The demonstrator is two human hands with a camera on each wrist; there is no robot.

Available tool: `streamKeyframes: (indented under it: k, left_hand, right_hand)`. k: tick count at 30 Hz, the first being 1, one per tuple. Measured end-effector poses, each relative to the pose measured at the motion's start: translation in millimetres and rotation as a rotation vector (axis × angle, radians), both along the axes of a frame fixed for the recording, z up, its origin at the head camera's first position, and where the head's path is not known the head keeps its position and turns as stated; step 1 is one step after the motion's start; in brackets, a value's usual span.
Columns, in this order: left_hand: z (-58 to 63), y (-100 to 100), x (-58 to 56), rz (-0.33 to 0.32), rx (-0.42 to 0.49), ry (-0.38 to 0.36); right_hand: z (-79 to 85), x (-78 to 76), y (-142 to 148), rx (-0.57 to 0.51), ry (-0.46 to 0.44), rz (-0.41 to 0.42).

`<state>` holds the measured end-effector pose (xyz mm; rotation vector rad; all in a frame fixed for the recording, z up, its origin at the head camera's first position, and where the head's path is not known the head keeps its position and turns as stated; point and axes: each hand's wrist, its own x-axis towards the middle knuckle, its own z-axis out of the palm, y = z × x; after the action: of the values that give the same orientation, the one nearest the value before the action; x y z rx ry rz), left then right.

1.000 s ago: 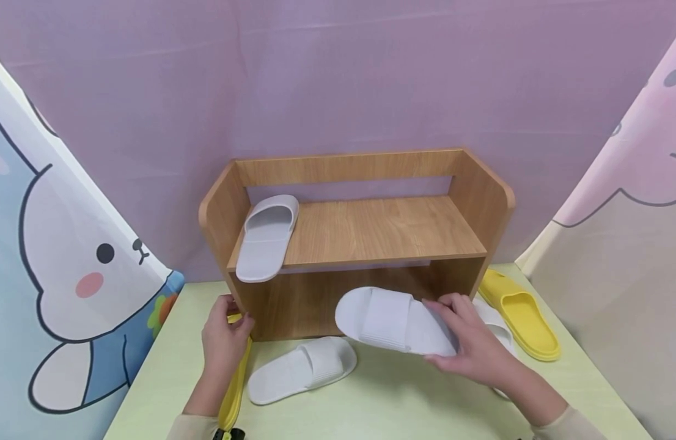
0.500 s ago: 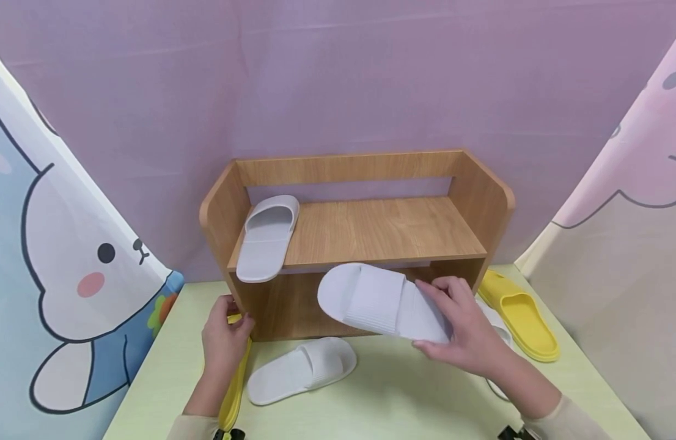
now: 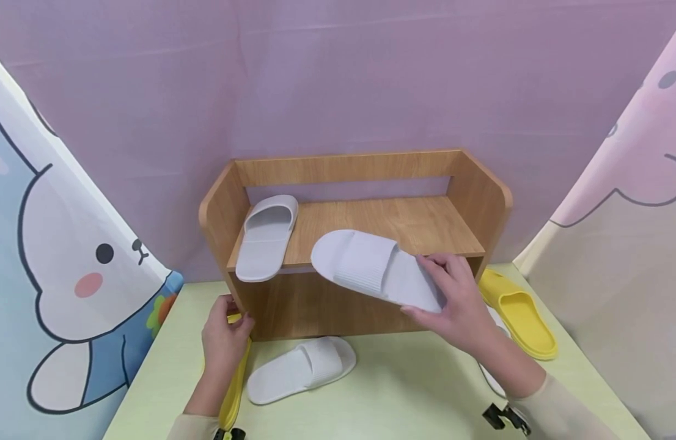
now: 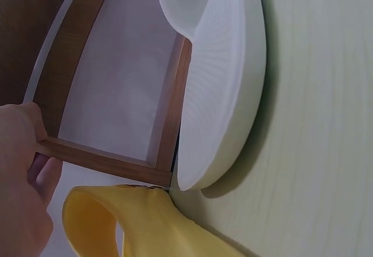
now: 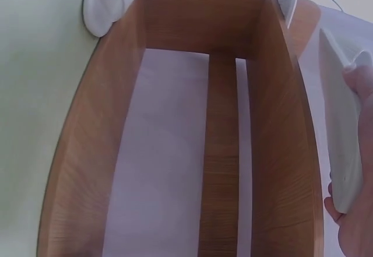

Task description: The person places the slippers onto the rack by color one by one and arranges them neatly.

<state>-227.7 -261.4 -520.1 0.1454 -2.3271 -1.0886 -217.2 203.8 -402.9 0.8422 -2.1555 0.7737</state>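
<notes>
Grey slide [image 3: 263, 244] is shelved; white ribbed slipper [image 3: 365, 263] is gripped by right hand [image 3: 461, 308], wooden rack [image 3: 393, 220] by left hand [image 3: 224, 342]; four white/yellow slippers [image 3: 302, 371] unshelved.

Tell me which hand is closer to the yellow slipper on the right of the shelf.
Right. The right hand, holding a white slipper, is just left of the yellow slipper; the left hand grips the left side of the shelf.

An arm [image 3: 516, 370] partly hides a white slipper [image 3: 497, 318] right of the wooden rack [image 3: 404, 220]; at the rack's left, the left hand [image 3: 224, 336] obscures part of a yellow slipper [image 3: 236, 391].
</notes>
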Motion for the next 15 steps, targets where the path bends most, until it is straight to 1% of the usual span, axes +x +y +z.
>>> streamKeyframes:
  k: [4, 11, 13, 15]
  left_hand:
    - [-0.4, 0, -0.9, 0.003, -0.001, 0.000]
    - [0.4, 1, -0.6, 0.004, 0.005, -0.006]
    - [0.4, 1, -0.2, 0.005, 0.007, -0.007]
    - [0.6, 1, -0.1, 0.005, 0.010, -0.008]
  right_hand:
    - [7.2, -5.2, -4, -0.005, -0.027, -0.059]
    - [20.0, -14.8, -10, -0.036, -0.153, -0.149]
    - [22.9, -16.7, -13, -0.041, -0.179, -0.168]
    - [25.7, -18.8, -17, -0.039, -0.186, -0.188]
